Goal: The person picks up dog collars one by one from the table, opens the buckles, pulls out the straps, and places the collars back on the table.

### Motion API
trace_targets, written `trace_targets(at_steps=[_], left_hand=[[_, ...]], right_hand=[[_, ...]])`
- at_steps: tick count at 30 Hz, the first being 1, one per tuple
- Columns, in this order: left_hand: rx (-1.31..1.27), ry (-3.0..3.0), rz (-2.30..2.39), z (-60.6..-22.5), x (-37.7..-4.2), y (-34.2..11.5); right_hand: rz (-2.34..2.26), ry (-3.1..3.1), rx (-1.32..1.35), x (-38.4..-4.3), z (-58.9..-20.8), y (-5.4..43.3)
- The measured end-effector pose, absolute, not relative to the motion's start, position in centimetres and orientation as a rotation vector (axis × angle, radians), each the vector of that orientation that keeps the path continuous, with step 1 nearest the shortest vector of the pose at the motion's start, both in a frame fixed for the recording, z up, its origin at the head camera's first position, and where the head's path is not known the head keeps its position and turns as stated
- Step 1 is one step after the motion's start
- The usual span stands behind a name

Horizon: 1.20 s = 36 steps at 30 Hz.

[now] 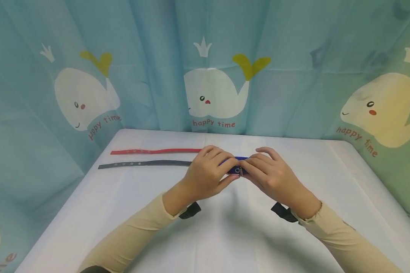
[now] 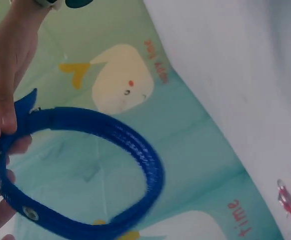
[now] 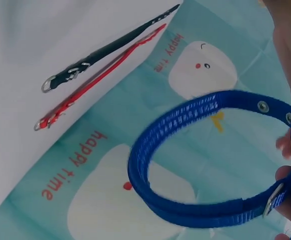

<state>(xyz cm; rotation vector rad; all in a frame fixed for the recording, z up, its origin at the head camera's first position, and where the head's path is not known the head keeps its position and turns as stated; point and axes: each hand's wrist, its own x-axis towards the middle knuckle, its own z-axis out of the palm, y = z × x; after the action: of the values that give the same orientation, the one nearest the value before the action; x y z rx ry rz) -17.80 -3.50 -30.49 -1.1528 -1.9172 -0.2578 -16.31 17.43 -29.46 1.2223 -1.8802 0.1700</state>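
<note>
A blue pet collar [image 1: 237,170] with metal eyelets and a buckle is bent into a loop above the white table. My left hand [image 1: 212,171] pinches it from the left, and my right hand [image 1: 271,172] pinches it from the right, with the fingertips of both close together at the buckle. In the left wrist view the loop [image 2: 158,172] hangs away from the fingers, its pointed end sticking up beside the thumb. The right wrist view shows the loop [image 3: 135,165] too, its metal buckle [image 3: 273,200] near the fingers.
A red collar [image 1: 157,151] and a black collar [image 1: 164,163] lie stretched out side by side at the back left of the table [image 1: 225,235], partly behind the left hand. A blue-green curtain [image 1: 150,57] with whale prints hangs behind the table and at its sides.
</note>
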Motion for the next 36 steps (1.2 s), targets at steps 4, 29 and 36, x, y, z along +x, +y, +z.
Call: trace_targets(at_steps=[4, 29, 36], left_hand=[[-1.150, -1.934, -0.226, -30.36, -17.65, -3.63], [-1.134, -1.966, -0.234, -29.94, -17.74, -3.88], [-1.148, -1.945, -0.240, -29.91, -17.75, -3.82]], right_hand=[[0.174, -1.897, 1.212, -16.28, -29.51, 17.59], [0.207, -1.891, 1.211, -16.20, -29.08, 17.61], [0.207, -1.873, 1.230, -16.49, -29.17, 17.48]])
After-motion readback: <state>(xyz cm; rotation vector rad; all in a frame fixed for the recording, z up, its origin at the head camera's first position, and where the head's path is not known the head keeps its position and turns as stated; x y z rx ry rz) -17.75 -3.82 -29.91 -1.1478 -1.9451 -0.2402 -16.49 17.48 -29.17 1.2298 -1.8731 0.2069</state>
